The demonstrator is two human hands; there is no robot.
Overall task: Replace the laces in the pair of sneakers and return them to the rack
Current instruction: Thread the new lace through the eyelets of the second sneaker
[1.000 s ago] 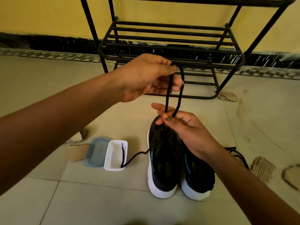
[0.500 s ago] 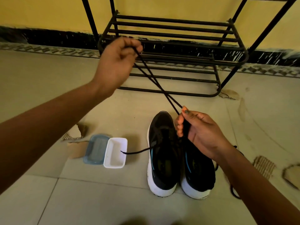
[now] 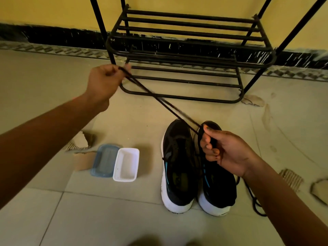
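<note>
2 blurred lace strands (image 3: pixel 159 99) stretch between left hand (image 3: pixel 104 82) and right hand (image 3: pixel 225 150).

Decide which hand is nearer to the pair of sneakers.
Right. The right hand is directly above the sneakers, gripping the lace; the left hand is far off toward the rack.

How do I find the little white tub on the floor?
Start at the black metal rack against the yellow wall, then look down to the sneakers on the floor. Left of them lie a blue lid and a white tub; the white tub is the one nearer the sneakers.
</note>
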